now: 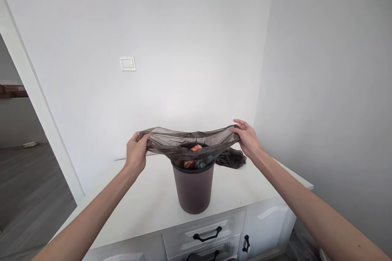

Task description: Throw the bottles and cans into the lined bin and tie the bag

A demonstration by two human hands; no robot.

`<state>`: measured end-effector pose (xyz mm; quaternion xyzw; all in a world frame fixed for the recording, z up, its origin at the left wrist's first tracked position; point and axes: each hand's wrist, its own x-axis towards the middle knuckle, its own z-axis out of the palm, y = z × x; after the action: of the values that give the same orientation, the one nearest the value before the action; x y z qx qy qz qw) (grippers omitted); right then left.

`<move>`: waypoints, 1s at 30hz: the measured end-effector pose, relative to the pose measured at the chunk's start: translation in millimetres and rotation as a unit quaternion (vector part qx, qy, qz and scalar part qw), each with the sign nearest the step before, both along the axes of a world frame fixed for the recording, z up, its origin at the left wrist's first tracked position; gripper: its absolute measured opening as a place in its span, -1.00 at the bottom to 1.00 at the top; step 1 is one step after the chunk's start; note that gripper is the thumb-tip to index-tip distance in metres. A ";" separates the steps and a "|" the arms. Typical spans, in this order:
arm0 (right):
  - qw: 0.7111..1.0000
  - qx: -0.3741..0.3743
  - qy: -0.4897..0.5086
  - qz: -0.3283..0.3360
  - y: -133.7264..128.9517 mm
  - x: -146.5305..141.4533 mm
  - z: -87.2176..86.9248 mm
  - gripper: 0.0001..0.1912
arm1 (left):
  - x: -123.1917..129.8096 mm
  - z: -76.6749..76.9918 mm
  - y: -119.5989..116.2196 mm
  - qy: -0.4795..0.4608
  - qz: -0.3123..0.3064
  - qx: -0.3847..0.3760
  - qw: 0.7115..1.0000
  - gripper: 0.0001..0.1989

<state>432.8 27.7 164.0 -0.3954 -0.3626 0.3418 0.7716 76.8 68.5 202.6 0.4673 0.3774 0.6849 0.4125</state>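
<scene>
A thin, dark, see-through garbage bag [196, 153] is stretched wide above a brown trash can [194, 191]. My left hand [137, 151] pinches the bag's left edge, and my right hand [246, 136] grips its right edge with some fingers raised. The bag's lower part sits inside the can. Colourful rubbish [196, 147] shows within it, partly through the film; what the pieces are is hard to make out. The can stands upright on a white cabinet top.
A crumpled black plastic bag [232, 158] lies behind and right of the can on the white cabinet top [147, 195]. Below are drawers with black handles [207, 234]. A light switch [127, 63] is on the wall behind. A doorway opens at left.
</scene>
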 end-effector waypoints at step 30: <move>0.986 -0.103 0.061 0.119 -90.7 -68.5 -205.6 -0.33 | -0.1 -223.5 -61.8 -0.021 -0.096 -0.142 0.985 -0.37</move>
<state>364.3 -62.9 -41.6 -0.4049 -0.3222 0.4904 0.7012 76.7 6.7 -20.9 0.4238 0.4154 0.5909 0.5465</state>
